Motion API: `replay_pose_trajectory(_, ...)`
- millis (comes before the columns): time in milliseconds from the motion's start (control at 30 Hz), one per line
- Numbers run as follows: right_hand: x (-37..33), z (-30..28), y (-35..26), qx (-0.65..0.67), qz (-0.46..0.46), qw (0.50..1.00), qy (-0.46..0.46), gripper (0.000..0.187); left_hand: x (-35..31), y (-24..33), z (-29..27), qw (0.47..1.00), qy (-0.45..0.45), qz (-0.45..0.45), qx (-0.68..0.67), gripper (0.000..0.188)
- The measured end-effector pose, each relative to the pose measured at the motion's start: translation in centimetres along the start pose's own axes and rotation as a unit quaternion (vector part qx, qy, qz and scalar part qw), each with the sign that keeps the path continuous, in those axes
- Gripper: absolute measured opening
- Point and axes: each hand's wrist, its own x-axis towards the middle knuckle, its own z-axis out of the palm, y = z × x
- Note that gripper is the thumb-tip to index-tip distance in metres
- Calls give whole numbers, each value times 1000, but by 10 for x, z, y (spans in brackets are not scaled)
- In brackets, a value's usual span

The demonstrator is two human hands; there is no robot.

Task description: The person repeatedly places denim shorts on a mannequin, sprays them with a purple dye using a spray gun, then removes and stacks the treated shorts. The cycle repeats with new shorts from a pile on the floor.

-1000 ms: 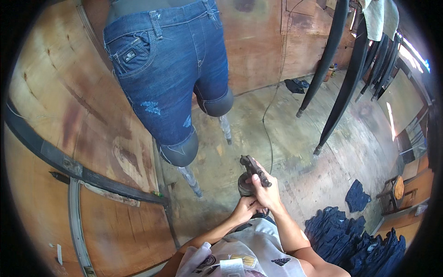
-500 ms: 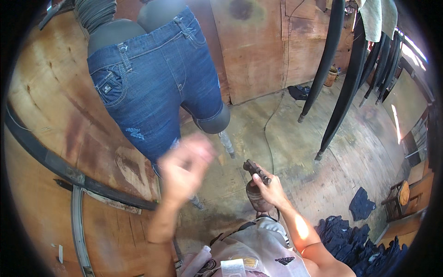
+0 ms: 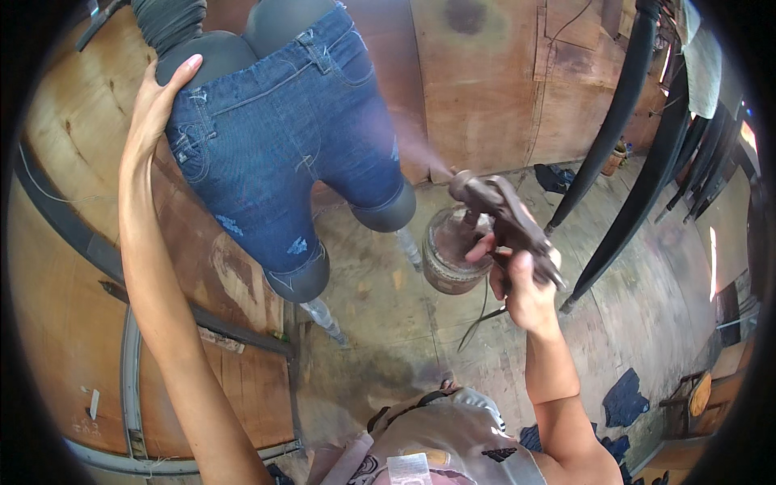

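Blue denim shorts [image 3: 271, 153] with frayed pale patches are stretched over a dark grey leg-shaped form [image 3: 206, 53]. My left hand [image 3: 153, 101] grips the form at its left waist, thumb on the front just above the waistband; the other fingers are mostly hidden behind. In my right hand [image 3: 529, 291] is a spray gun [image 3: 501, 212], fingers wrapped round its handle and trigger. A stained round cup [image 3: 457, 263] hangs beneath the gun. From the nozzle a pale purplish mist [image 3: 424, 151] fans toward the right side of the shorts.
Long black tubular forms [image 3: 626, 210] hang at the right. A dark hose [image 3: 477, 323] trails below the gun. Dark garments [image 3: 625, 398] lie on the stained floor at lower right, near a wooden stool [image 3: 699, 394]. Plywood panels [image 3: 485, 97] stand behind.
My left hand has moved up from in front of the shorts' leg to the form's waist. My right hand has raised the spray gun toward the shorts, and mist now comes out.
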Motion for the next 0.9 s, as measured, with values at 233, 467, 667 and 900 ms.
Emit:
replay_pose_trajectory(233, 27, 8, 53, -64, 168, 981, -74, 49, 3, -4, 2, 999, -7, 9, -34, 111)
replay_pose_trajectory(467, 17, -14, 24, 6, -1, 1000, 19, 68, 12, -13, 9, 994, -43, 34, -98, 96)
replay_pose_trajectory(667, 18, -17, 21, 19, 26, 999, 41, 46, 19, -21, 11, 991, -58, 46, -110, 96)
replay_pose_trajectory(900, -10, 31, 66, -231, 334, 910, -84, 53, 23, -30, 15, 992, -15, 61, -108, 113)
